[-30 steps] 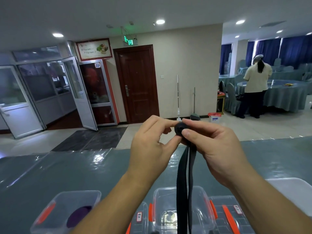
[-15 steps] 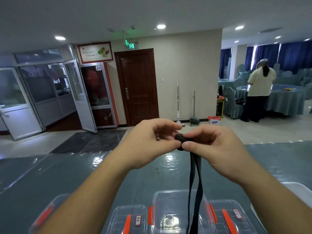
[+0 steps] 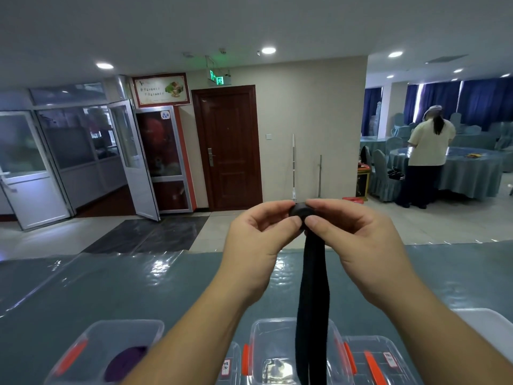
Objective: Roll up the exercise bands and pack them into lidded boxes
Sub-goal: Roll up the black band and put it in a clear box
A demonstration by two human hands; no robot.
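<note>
I hold a black exercise band up in front of me, its top end wound into a small tight roll. My left hand pinches the roll from the left with thumb and fingers. From the right, my right hand pinches it too, thumb pressed on the front. The loose tail hangs straight down over a clear lidded box with orange clips. At the lower left stands an open clear box holding a rolled purple band.
Two more clear boxes with orange clips, one at the lower right and one left of the middle box, sit on the blue-grey table. A white lid or tray lies at the right edge. Far right, a person stands at a round table.
The hands keep rolling the band, and the roll has grown slightly. The view tilted down and then back up, so the purple band's box is again visible at the lower left.
</note>
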